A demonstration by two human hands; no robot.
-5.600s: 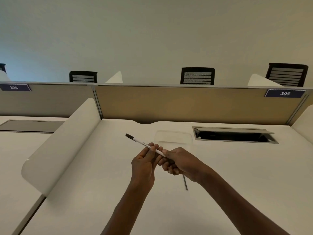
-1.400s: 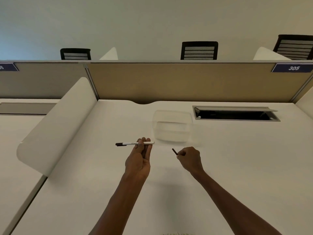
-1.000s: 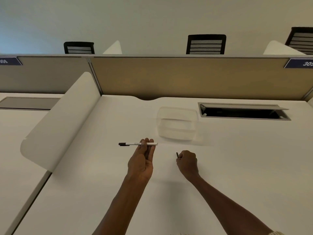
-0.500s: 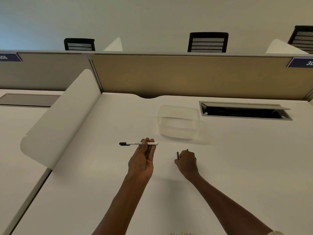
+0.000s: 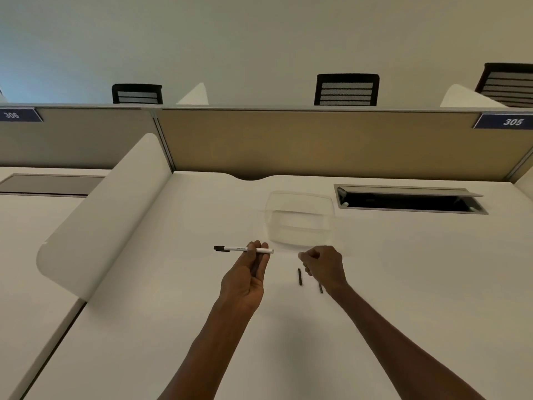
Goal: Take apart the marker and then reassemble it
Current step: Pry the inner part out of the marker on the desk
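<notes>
1. White and broad, the bench [image 5: 403,284] fills the foreground of an office cubicle, with two bare forearms reaching over it from the near edge.
2. Left hand [image 5: 245,280] holds the marker [image 5: 243,249] level above the bench, its fingers [image 5: 255,249] pinching the white barrel near the middle; the black cap end points left.
3. Right hand [image 5: 324,265] hovers just right of the barrel's open end, fingers loosely curled; whether they pinch anything cannot be told.
4. Two small dark marker parts lie on the bench below the right hand: a short black piece [image 5: 300,276] between the hands, and a thin dark piece [image 5: 320,288] partly hidden by the wrist.
5. Just beyond the hands stands a clear plastic container [image 5: 300,220].
6. Farther right, a cable hatch [image 5: 409,199] is set into the bench with its lid raised.
7. A curved white divider [image 5: 109,215] flanks the left side, and a tan partition [image 5: 317,142] closes the back, carrying a blue plate reading 305 [image 5: 512,121].
8. Black chair backs [image 5: 346,89] rise behind the partition.
</notes>
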